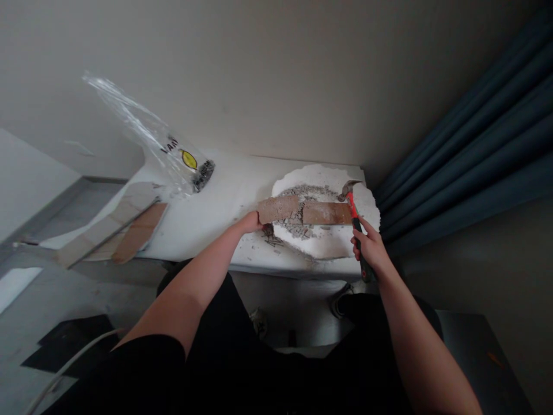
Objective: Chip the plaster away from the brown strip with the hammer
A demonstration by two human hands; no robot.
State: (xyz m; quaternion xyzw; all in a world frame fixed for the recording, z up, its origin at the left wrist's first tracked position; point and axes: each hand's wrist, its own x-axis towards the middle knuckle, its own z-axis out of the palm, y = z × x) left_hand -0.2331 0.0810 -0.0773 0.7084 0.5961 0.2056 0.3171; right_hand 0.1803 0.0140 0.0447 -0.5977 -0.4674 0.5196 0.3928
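My right hand [370, 245] is closed around the dark and red handle of a claw hammer [351, 202]. The hammer's metal head is above the right end of a flat brown piece [326, 214]. At the left, my left hand [250, 222] grips the end of another flat, rough brown piece [279, 208]; its fingertips are partly hidden. Both pieces lie in line over a rough-edged white slab [334, 249], whose hollowed middle is strewn with grey chips [300, 230]. Small, thin dark bits [273, 239] lie just below my left hand.
A clear plastic bag [173, 155] with a yellow mark and dark contents stands on the white-covered table [220, 207]. Brown boards [140, 233] lie at its left end. Blue curtains [475, 138] hang at the right, and a wall rises behind.
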